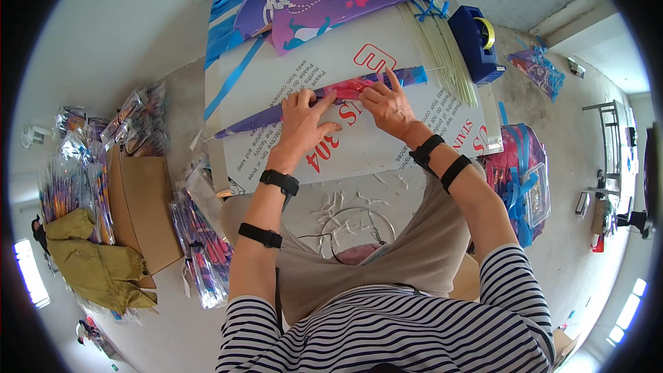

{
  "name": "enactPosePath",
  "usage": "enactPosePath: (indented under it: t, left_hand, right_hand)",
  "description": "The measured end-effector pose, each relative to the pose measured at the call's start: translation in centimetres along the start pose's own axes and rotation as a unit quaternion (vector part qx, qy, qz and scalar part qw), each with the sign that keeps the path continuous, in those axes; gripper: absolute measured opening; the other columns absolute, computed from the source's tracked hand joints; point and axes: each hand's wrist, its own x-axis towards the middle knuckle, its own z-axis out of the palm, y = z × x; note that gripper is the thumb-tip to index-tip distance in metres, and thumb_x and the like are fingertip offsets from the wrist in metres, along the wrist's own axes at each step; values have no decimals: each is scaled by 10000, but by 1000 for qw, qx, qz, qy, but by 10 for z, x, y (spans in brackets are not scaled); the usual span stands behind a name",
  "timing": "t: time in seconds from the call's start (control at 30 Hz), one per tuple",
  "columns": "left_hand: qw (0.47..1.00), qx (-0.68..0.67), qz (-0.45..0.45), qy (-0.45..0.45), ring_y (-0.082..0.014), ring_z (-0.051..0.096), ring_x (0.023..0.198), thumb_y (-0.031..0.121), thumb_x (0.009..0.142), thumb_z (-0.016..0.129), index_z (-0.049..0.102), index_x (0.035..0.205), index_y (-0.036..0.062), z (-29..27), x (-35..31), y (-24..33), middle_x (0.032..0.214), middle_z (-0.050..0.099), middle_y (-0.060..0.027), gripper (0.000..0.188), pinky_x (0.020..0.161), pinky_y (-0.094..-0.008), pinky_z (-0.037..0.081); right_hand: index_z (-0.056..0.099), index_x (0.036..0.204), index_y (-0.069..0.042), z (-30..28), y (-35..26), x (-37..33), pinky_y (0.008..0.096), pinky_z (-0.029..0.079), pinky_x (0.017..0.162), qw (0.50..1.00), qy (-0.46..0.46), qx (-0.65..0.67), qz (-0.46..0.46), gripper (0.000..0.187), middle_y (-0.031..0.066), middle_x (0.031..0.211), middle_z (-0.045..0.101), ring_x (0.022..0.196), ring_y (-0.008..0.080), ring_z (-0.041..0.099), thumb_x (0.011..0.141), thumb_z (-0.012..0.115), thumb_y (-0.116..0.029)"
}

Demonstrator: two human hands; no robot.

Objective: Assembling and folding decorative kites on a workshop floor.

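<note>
We are sitting at a white table point(397, 155), and a long purple roll point(255, 121) is lying across it in front of us, running from the near left to the far right, where it is ending in blue. Both of our hands are meeting it around its pink middle, so the roll is passing just beyond our palms. Our left hand point(304, 121) is lying fairly wide, its fingers arching over the roll and its thumb standing apart on the near side. Our right hand point(388, 105) is bending its fingers at the pink part, just beside the left, while one finger is pointing to the far side; we cannot tell whether it is pinching the roll or only resting on it.

Farther off, purple printed sheets point(311, 10) are lying in a heap, with a blue strip point(235, 79) hanging toward us on the left. To the right of the heap, thin pale sticks point(436, 48) are lying beside a blue tape holder point(471, 45). On the floor at left, an olive cloth point(100, 266) is draping near a cardboard box point(145, 200).
</note>
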Motion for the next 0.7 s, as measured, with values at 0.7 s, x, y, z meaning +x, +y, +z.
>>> enactPosePath:
  t: [0.7]
  left_hand:
    - [995,-50,8,87,-358,496,1266,382,656,895,732,1239,240,-23,-32,5,1270,569,-152,621,1114,-682,294]
  right_hand:
    - [629,904,-30,17,32,67,385,499,676,904,-387,124,132,350,148,795,651,741,268,660,597,797,-29]
